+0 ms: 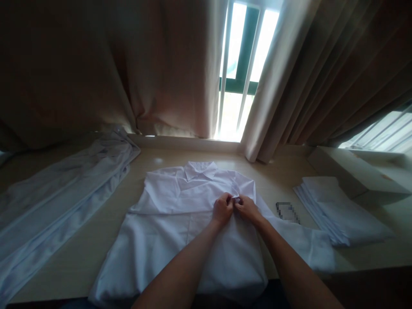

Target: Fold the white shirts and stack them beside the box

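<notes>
A white collared shirt (167, 231) lies spread on the table in front of me, its collar (200, 170) pointing toward the window. On the right side of its chest, my left hand (223, 208) pinches the fabric. My right hand (247, 208) is closed on the same bit of cloth, close beside the left, and a small fold of it rises between the fingertips. Whatever detail sits under the fingers is too small to make out. One sleeve (317, 249) of the shirt stretches out to the right, beneath and past my right forearm.
Long white garments (64, 193) lie piled on the left of the table (80, 266). At right are a stack of folded white cloth (341, 210), a pixelated small object (288, 212) and a pale box (360, 171). Curtains (180, 68) hang around a barred window (238, 107) behind.
</notes>
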`<state>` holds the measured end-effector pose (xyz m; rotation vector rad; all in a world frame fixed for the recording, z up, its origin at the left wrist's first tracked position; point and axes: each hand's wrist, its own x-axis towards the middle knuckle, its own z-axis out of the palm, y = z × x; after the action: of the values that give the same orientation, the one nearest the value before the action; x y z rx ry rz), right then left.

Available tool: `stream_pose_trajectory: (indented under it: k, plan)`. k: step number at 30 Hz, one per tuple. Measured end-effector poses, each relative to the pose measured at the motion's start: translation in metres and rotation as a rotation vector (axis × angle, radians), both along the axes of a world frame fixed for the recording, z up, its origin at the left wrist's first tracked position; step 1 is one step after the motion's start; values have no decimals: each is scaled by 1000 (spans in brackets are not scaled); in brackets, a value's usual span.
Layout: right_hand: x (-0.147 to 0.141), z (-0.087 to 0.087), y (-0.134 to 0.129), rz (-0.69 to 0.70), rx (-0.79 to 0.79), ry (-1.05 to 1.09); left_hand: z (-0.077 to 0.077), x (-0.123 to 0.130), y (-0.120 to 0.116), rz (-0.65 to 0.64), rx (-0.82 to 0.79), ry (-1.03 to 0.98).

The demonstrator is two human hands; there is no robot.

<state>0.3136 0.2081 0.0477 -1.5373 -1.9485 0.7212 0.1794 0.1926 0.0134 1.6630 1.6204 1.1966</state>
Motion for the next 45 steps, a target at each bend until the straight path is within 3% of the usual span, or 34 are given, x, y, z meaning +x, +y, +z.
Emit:
stream_pose_trajectory:
  k: [5,11,15,18,25,33,40,45]
  plan:
    - [2,0,3,14,-122,77,0,0,0,22,11,-16]
    - [4,1,3,14,-553,660,-1,-2,1,22,15,-28]
    - [11,9,10,44,-915,859,0,-2,0,33,19,-36]
    - [15,13,15,16,-1031,903,0,-2,0,44,16,-41]
    - [17,14,13,-50,-875,896,1,-3,0,59,9,-42]
    - [9,17,10,-59,-487,571,6,-3,-4,12,29,-22]
    - [1,16,3,24,-28,103,14,0,-9,32,210,7]
    - [-1,10,-9,-19,65,0,9,0,-4,92,161,-19]
